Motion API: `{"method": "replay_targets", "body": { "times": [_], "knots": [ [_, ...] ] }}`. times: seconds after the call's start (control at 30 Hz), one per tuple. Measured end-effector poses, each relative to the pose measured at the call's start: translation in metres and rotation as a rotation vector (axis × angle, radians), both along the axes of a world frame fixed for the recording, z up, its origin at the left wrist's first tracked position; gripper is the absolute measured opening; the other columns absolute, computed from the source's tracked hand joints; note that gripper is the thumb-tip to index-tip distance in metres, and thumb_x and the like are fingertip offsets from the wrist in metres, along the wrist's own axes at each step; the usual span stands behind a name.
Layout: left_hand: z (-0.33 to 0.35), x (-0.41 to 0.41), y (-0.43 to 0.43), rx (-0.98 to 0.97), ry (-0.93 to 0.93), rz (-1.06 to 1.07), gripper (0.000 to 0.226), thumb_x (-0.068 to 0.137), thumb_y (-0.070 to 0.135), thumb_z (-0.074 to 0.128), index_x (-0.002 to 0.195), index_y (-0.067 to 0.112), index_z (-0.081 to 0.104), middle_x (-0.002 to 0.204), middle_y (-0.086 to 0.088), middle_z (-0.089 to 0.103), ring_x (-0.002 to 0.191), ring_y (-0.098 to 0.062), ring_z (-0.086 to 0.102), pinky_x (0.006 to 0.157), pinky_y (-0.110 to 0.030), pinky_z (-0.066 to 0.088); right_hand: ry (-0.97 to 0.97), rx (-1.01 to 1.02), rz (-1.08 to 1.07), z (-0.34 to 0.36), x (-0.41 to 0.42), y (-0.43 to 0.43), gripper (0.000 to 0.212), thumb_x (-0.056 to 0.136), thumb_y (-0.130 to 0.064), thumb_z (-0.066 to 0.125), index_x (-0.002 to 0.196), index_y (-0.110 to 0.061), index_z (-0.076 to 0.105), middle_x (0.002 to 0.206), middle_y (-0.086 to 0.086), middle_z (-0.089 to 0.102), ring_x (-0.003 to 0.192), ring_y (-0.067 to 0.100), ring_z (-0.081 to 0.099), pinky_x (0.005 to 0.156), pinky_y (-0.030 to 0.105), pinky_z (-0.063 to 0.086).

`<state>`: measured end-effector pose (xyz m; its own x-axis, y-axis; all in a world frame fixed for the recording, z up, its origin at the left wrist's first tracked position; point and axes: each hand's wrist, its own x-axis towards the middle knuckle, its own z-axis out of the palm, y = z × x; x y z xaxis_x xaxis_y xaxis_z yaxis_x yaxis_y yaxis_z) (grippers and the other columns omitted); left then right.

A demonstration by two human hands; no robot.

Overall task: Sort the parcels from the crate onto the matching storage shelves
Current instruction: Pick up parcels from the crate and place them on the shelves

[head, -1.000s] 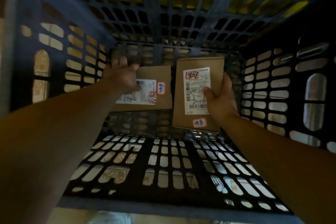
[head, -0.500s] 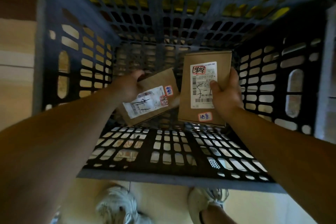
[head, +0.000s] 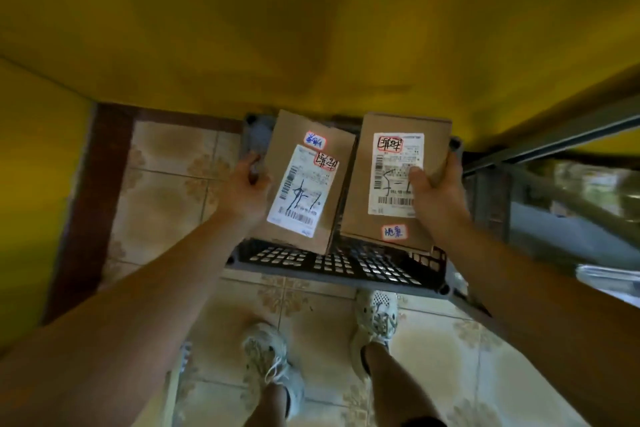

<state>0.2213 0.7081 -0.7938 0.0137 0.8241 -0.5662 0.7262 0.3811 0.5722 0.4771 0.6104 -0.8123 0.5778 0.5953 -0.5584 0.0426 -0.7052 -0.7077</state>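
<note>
1. A yellow wall (head: 311, 28) fills the upper part of the view; a grey metal frame (head: 554, 135) runs across its right side.
2. The floor (head: 166, 191) below has beige tiles with a pale pattern.
3. A dark slotted crate (head: 346, 265) stands on the floor against the wall.
4. The right parcel (head: 394, 180), flat brown cardboard, is held above the crate. It carries a white barcode label and two red-edged stickers.
5. The left parcel (head: 304, 184), just beside it and tilted, has a similar label and stickers.
6. The right hand (head: 436, 191) grips its parcel, thumb pressed on the label.
7. The left hand (head: 242, 191) holds its parcel's left edge with curled fingers.
</note>
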Motion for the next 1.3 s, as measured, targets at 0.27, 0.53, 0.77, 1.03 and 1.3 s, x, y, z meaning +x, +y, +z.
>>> {"method": "replay_targets", "body": {
  "times": [0.27, 0.53, 0.77, 1.03, 1.3],
  "knots": [
    [0.217, -0.037, -0.032, 0.113, -0.143, 0.232, 0.037, 0.102, 0.026, 0.044, 0.139, 0.019, 0.046, 0.127, -0.002, 0.059, 0.114, -0.022, 0.056, 0.082, -0.029, 0.039, 0.035, 0.255, -0.012, 0.218, -0.025, -0.001, 0.049, 0.097, -0.024, 0.061, 0.141, -0.031, 0.039, 0.098, -0.017, 0.062, 0.085, 0.006, 0.067, 0.069, 0.027, 0.057],
    [0.375, -0.083, -0.066, 0.325, -0.402, 0.249, 0.043, 0.100, 0.026, 0.049, 0.142, 0.023, 0.042, 0.132, -0.003, 0.056, 0.099, -0.013, 0.052, 0.077, -0.028, 0.043, -0.080, 0.501, -0.043, 0.391, -0.075, -0.046, 0.054, 0.097, -0.027, 0.057, 0.148, -0.029, 0.037, 0.114, -0.006, 0.065, 0.088, 0.009, 0.068, 0.074, 0.032, 0.057],
    [0.471, -0.130, -0.113, 0.360, -0.628, 0.119, 0.061, 0.089, 0.003, 0.062, 0.142, 0.024, 0.042, 0.117, 0.000, 0.065, 0.096, -0.018, 0.066, 0.085, -0.042, 0.054, -0.104, 0.631, -0.042, 0.496, -0.113, -0.109, 0.056, 0.096, -0.022, 0.061, 0.146, -0.035, 0.036, 0.116, -0.006, 0.066, 0.089, 0.014, 0.071, 0.074, 0.039, 0.061],
    [0.551, -0.133, -0.188, 0.648, -0.689, 0.081, 0.056, 0.094, 0.010, 0.059, 0.143, 0.031, 0.043, 0.119, 0.008, 0.061, 0.100, -0.013, 0.063, 0.081, -0.033, 0.052, -0.229, 0.799, 0.077, 0.594, -0.113, -0.172, 0.078, 0.094, -0.020, 0.066, 0.154, -0.037, 0.018, 0.120, -0.012, 0.059, 0.088, 0.008, 0.068, 0.062, 0.025, 0.059],
    [0.577, -0.107, -0.261, 0.739, -0.764, 0.116, 0.059, 0.099, 0.013, 0.052, 0.149, 0.034, 0.030, 0.124, 0.012, 0.055, 0.102, -0.009, 0.062, 0.072, -0.025, 0.051, -0.260, 0.844, 0.119, 0.635, -0.094, -0.241, 0.078, 0.096, -0.021, 0.063, 0.154, -0.040, 0.014, 0.108, -0.017, 0.056, 0.082, 0.006, 0.067, 0.054, 0.019, 0.055]
  ]
}}
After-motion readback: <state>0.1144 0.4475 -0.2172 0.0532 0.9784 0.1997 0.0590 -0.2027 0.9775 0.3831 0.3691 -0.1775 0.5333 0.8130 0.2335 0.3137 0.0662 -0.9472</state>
